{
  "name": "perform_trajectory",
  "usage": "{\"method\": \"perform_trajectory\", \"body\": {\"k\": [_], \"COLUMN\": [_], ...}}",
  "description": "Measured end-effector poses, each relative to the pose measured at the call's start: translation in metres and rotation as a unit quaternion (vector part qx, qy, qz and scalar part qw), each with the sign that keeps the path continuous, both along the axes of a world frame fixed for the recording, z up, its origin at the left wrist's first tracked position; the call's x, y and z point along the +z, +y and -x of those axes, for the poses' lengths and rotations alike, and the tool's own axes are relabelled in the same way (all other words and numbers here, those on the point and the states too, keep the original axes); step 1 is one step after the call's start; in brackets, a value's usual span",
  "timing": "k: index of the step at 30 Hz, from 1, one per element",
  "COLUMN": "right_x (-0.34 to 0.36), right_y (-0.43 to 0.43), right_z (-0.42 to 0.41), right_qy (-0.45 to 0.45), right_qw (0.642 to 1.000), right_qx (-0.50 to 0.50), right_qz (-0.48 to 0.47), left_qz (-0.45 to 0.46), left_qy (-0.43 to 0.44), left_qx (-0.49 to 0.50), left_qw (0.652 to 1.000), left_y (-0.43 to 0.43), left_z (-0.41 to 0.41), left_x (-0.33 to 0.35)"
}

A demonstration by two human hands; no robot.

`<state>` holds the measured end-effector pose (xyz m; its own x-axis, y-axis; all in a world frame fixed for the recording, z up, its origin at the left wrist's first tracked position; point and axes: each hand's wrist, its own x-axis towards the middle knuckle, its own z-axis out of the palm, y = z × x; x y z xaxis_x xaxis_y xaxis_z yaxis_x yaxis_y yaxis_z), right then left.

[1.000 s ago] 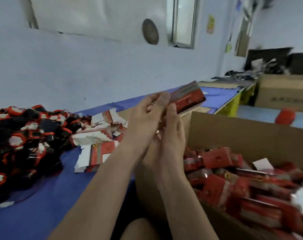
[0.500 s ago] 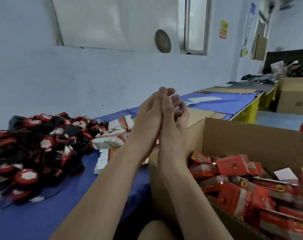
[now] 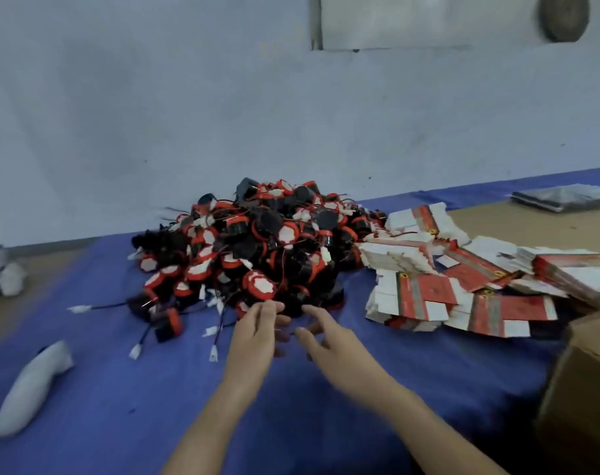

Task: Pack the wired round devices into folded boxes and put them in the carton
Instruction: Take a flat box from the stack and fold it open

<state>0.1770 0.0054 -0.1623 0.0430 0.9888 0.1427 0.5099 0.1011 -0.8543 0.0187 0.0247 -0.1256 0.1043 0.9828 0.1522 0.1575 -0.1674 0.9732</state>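
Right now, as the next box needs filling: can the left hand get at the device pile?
Probably yes: the left hand is open at the near edge of the device pile, its fingers almost touching, nothing between.

A blue cloth (image 3: 103,389) covers a brown table (image 3: 531,224) set against a pale wall (image 3: 189,114). A white tapered object (image 3: 31,389) lies near the cloth's front left corner, and a blurred white bundle (image 3: 3,272) sits at the table's left edge. A flat grey packet (image 3: 566,197) rests at the far right edge, below a round disc (image 3: 563,17) on the wall.
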Motion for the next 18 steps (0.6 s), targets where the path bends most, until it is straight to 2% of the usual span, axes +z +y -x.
{"method": "perform_trajectory", "body": {"k": [3, 7, 9, 18], "right_x": [-0.014, -0.004, -0.001, -0.008], "right_y": [0.009, 0.018, 0.023, 0.041], "right_z": [-0.004, -0.008, -0.002, -0.007], "right_qy": [-0.028, 0.060, 0.066, -0.121], "right_qw": [0.999, 0.998, 0.997, 0.988], "right_qx": [0.018, 0.001, -0.015, -0.091], "right_qz": [0.015, 0.032, 0.025, -0.022], "left_qz": [0.022, 0.018, 0.019, 0.010], "left_qy": [0.032, 0.063, 0.072, 0.100], "left_qx": [0.044, 0.014, 0.018, 0.010], "left_qw": [0.998, 0.998, 0.997, 0.995], "left_y": [0.011, 0.019, 0.022, 0.029], "left_z": [0.019, 0.025, 0.027, 0.023], "left_x": [-0.038, -0.045, -0.044, -0.045]}}
